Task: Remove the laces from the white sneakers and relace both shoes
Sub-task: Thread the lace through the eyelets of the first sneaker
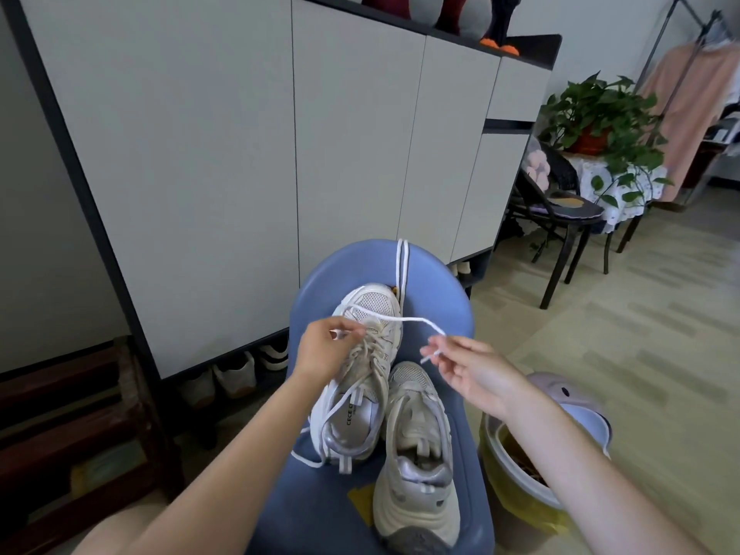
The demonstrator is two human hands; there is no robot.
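Up on a blue chair seat (448, 314), two white sneakers lie side by side. The laced sneaker (362, 378) sits toward the seat's far middle, toe pointing at the far edge; the second sneaker (416, 454) lies just beside it on the right and nearer the front edge, its heel toward the camera, the two shoes touching along their sides. A white lace (416, 321) runs from the front eyelets of the laced sneaker out to the right. The left hand (326, 350) rests over that shoe's lacing, its fingers (348, 330) curled and pinching the lace at the eyelets. The right hand (472, 370) hangs above the seat's right edge, its thumb and fingers (438, 350) pinching the free end of the same lace, the remaining fingers loosely spread. A second loose lace (401, 266) drapes over the seat's far edge. More lace loops trail off the laced sneaker's heel toward the left edge.

Behind the chair stands a tall cabinet (240, 154) with pale doors and a dark frame; shoes (236, 376) sit in the gap beneath it. Right of the chair, on the floor, is a yellow bin (516, 494) with a raised lid. Farther back stand a dark chair (560, 210) and a potted plant (600, 118) on a cloth-covered table, with a clothes rack (692, 94) at the far right.
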